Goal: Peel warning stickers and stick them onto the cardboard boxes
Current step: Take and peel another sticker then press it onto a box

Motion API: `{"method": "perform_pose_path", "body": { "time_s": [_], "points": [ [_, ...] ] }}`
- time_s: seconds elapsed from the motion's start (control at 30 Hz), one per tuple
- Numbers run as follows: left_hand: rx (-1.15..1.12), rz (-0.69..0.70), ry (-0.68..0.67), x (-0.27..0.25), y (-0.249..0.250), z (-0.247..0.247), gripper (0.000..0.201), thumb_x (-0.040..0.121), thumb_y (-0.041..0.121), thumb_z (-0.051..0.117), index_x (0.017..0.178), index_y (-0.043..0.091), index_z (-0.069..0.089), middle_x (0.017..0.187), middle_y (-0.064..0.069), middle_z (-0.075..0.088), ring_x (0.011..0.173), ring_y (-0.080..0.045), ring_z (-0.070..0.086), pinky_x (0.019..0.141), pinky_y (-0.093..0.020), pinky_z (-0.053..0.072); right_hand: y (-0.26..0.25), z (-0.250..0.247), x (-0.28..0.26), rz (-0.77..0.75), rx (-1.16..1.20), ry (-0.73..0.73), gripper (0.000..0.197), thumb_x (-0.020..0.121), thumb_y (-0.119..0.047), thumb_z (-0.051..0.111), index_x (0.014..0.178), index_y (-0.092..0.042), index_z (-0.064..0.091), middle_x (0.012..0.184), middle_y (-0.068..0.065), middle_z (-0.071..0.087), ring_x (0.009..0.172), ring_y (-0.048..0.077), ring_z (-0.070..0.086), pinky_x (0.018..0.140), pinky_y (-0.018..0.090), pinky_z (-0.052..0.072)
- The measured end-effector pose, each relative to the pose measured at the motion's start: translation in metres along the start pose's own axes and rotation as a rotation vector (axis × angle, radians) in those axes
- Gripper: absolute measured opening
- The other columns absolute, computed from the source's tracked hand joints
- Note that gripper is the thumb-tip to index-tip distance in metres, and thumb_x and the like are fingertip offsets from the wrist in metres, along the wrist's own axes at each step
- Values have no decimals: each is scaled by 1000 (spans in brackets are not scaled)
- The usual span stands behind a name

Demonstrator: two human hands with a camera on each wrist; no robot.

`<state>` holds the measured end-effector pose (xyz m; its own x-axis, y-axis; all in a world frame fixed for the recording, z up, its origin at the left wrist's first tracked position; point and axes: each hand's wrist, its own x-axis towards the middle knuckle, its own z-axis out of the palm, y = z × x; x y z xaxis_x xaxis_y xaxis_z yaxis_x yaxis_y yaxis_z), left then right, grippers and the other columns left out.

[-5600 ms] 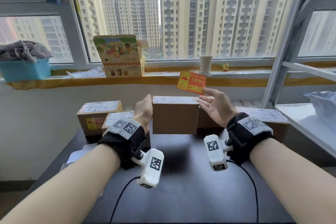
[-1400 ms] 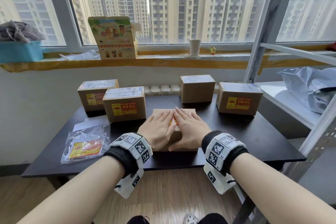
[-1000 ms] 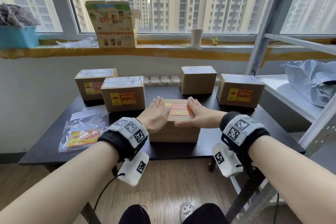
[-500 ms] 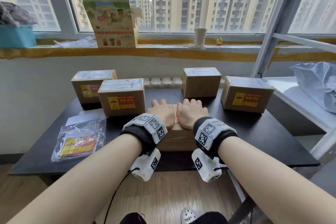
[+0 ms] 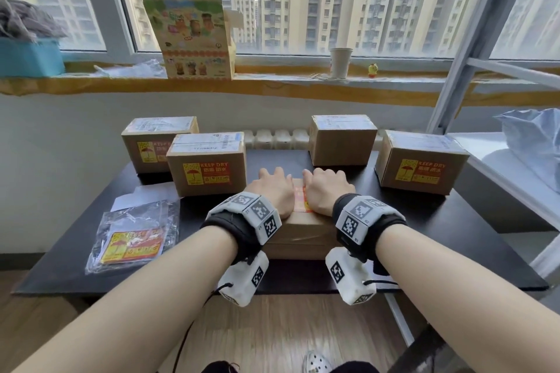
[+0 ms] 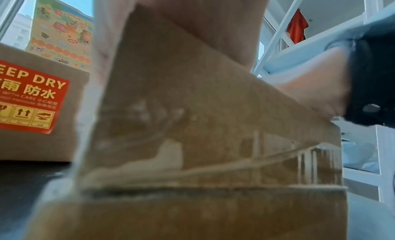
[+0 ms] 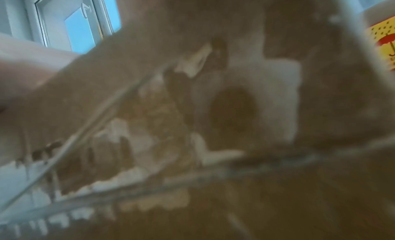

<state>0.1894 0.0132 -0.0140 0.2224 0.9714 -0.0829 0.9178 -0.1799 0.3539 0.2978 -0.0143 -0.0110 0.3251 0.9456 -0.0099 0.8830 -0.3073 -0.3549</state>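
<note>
The near cardboard box (image 5: pixel 298 233) sits at the front middle of the black bench (image 5: pixel 454 236). A red and yellow sticker (image 5: pixel 300 198) lies on its top face, mostly covered; its print cannot be read here. The left hand (image 5: pixel 272 191) and right hand (image 5: pixel 325 189) rest palm-down on the box top, side by side, fingers (image 5: pixel 268 174) extended forward to the far edge; whether the tips curl over that edge cannot be told.

To the left, a second box (image 5: pixel 209 165) carries a sticker reading "KEEP DRY" with an umbrella symbol; the left wrist view adds "WITH CARE" and handling arrows. A box behind it (image 5: pixel 151 142) bears the same label. At right, a labelled box (image 5: pixel 419 162) reads "KEEP DRY". The rear middle box (image 5: pixel 342 139) shows a plain front. A clear bag of stickers (image 5: pixel 133 239) lies at front left.
</note>
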Motion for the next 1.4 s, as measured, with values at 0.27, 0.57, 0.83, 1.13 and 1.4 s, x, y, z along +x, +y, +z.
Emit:
{"method": "perform_pose_path", "body": {
  "time_s": [0.27,0.57,0.83,1.13,1.4],
  "points": [
    [-82,101,-31,14,-21,-7,40,100,39,14,105,14,44,118,-14,54,106,-32,52,84,-40,37,7,2,18,-28,99,-27,44,96,-35,14,106,-13,51,118,14,57,111,39,50,92,46,41],
    [-49,177,-8,14,-26,-13,37,103,33,18,102,12,48,117,-14,58,109,-31,53,95,-41,38,19,1,24,-79,212,6,43,100,-38,25,69,-17,46,107,17,63,102,36,56,90,42,42],
    [-42,256,-60,-12,-21,-23,49,104,28,15,142,3,32,153,-15,27,144,-26,20,118,-37,15,17,-18,-7,-228,56,-33,46,101,-33,22,132,-10,46,146,8,39,140,24,29,113,44,21],
    [209,339,-70,-57,-17,0,54,101,33,9,152,18,0,160,3,-9,148,-18,-9,121,-40,2,14,-1,-46,-253,-114,-109,55,100,-42,12,151,-24,5,160,-6,-4,148,14,-6,118,45,2],
    [296,413,-78,-62,-29,-8,54,101,34,8,151,19,-5,160,4,-12,147,-15,-12,121,-38,0,12,-3,-48,-201,-54,-124,55,99,-44,13,151,-27,6,160,-5,-5,147,14,-8,118,45,-2]
  ]
}}
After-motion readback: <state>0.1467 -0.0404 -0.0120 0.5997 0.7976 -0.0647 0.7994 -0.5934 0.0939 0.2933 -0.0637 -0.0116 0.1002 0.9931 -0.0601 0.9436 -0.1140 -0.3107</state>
